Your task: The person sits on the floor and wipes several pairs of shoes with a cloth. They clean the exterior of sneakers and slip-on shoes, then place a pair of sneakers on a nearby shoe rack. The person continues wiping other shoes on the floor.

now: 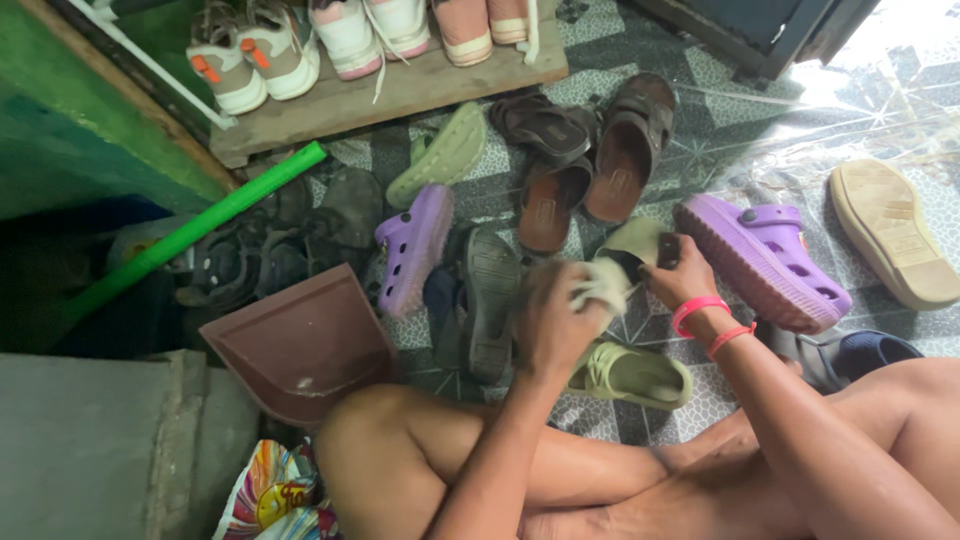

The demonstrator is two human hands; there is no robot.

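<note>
pale green sandal [640, 243] at frame centre, pinched by right hand [680, 283]; left hand [553, 318] clenches a rag [603, 285] against it. wiping looks underway; its mate [630, 375] lies on the floor below, apparently waiting.

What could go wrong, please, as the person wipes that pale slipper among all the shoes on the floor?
The cloth in the left hand may brush dirt onto the green slipper right below. The right hand grips the pale slipper only at its edge, so it might slip.
</note>
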